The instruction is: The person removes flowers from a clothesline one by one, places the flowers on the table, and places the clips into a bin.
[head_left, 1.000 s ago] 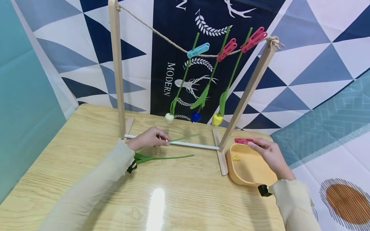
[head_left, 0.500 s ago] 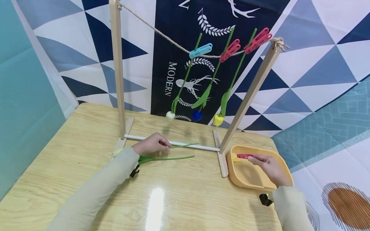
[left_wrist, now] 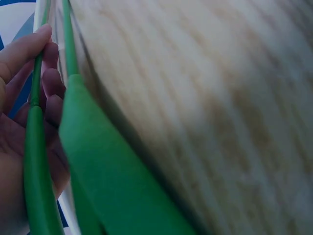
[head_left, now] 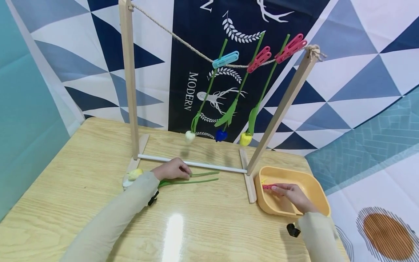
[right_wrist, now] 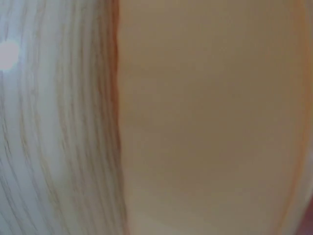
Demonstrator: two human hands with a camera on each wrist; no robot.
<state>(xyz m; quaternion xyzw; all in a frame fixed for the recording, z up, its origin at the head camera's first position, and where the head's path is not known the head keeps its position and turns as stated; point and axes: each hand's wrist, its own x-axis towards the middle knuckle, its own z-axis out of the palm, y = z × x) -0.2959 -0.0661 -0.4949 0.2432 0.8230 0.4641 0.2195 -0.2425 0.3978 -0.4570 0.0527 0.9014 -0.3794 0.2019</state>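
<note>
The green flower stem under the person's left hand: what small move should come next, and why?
Probably lift that stem toward the rope. The left hand already pinches it on the table, the right hand holds a red clothespin over the orange tray, and three flowers already hang clipped to the rope.
</note>
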